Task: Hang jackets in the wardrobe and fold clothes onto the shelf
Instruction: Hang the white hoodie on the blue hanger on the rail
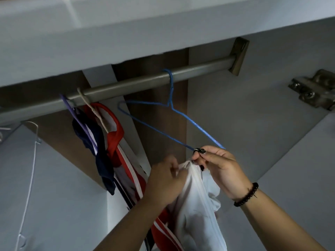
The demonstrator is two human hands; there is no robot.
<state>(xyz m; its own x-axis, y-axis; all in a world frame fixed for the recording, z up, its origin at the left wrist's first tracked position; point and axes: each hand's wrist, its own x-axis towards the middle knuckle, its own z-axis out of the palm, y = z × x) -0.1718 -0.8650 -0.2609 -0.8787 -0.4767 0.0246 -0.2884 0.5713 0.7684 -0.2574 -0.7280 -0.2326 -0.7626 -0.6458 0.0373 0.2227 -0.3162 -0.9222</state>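
white jacket (195,205) bunched below blue hanger (163,122) on the rail (137,84). our left hand (166,180) pinches its collar; right hand (217,169) pinches collar and hanger tip. we'd feed the shoulder over slowly.

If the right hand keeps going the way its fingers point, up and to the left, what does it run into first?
Most likely the blue hanger: the right hand already pinches its lower wire while gripping the white jacket. Beyond that hang the red jacket and the rail, though depth is hard to judge.
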